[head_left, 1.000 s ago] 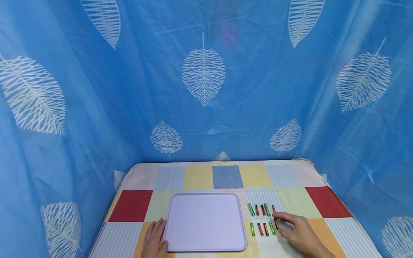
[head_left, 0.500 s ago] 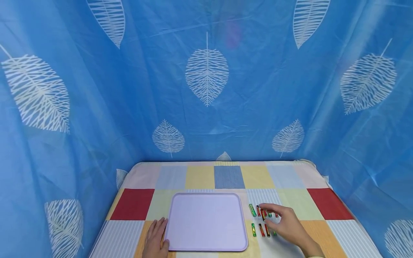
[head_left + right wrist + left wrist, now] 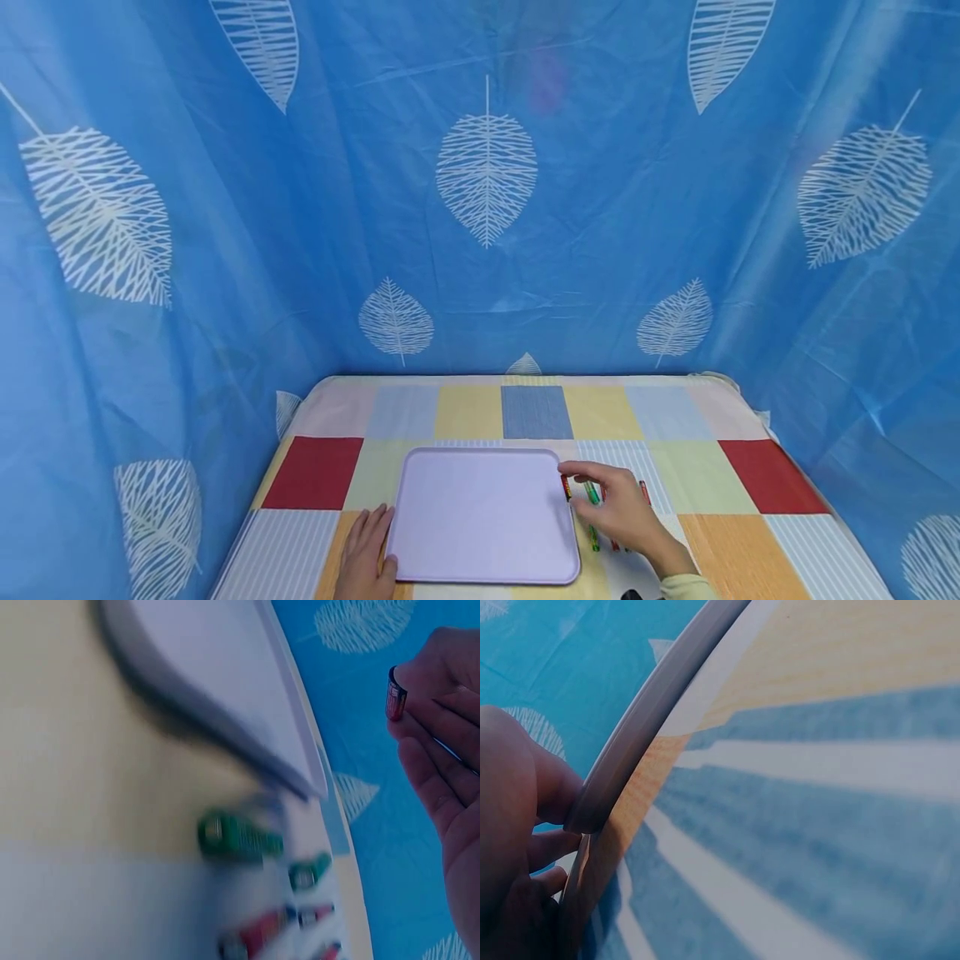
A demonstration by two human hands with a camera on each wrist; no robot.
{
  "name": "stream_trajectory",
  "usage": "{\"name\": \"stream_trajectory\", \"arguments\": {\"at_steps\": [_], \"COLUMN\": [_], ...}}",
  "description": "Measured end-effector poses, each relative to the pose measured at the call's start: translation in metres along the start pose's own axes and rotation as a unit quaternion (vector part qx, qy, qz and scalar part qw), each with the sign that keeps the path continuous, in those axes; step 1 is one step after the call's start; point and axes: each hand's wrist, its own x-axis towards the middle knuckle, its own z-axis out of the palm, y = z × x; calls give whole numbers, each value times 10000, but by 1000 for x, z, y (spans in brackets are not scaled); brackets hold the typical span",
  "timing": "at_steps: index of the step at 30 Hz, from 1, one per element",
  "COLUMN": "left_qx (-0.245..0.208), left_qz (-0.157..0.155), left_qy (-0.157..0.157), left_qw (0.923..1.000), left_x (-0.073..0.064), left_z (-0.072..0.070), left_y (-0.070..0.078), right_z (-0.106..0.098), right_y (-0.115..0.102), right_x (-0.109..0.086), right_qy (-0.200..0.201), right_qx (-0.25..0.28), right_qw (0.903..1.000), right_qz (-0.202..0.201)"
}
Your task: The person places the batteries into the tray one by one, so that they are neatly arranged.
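A lilac tray (image 3: 480,517) lies flat on the table. My left hand (image 3: 363,557) rests against its left rim, fingers extended and thumb near the front corner; the left wrist view shows the thumb (image 3: 555,787) at the tray edge (image 3: 645,712). My right hand (image 3: 622,510) pinches a small red-and-black battery (image 3: 566,488) between thumb and fingertips, just at the tray's right rim. In the right wrist view this battery (image 3: 395,697) is raised off the table. Behind and beneath that hand lie green batteries (image 3: 592,493) and red ones (image 3: 645,492), partly covered by it.
A patchwork cloth (image 3: 532,412) covers the table. Blue curtain (image 3: 487,292) with white leaf prints encloses the back and both sides. A dark object (image 3: 632,594) shows by the right sleeve (image 3: 686,587) at the bottom edge.
My right hand has picked up a red-and-black battery from the right end of the rows and carried it left to the tray's right rim. The left hand stays at the tray.
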Motion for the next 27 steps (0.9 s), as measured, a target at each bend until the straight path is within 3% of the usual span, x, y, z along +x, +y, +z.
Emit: {"name": "stream_trajectory", "arguments": {"at_steps": [4,11,18,27], "left_qx": [25,-147,-197,-23], "left_qz": [50,-289,-419,-69], "left_qy": [64,-341,-460,33], "left_qw": [10000,9989,9979,10000], "left_x": [0,2,2,1], "left_z": [0,-6,-10,-5], "left_y": [0,4,6,5], "right_z": [14,40,69,115], "right_y": [-5,-17,-33,-53], "right_x": [12,29,43,61], "right_qy": [-39,-21,98,-18], "right_qx": [224,486,624,575], "right_qw": [9995,9983,9967,9951], "right_qz": [-212,-318,-519,-802]}}
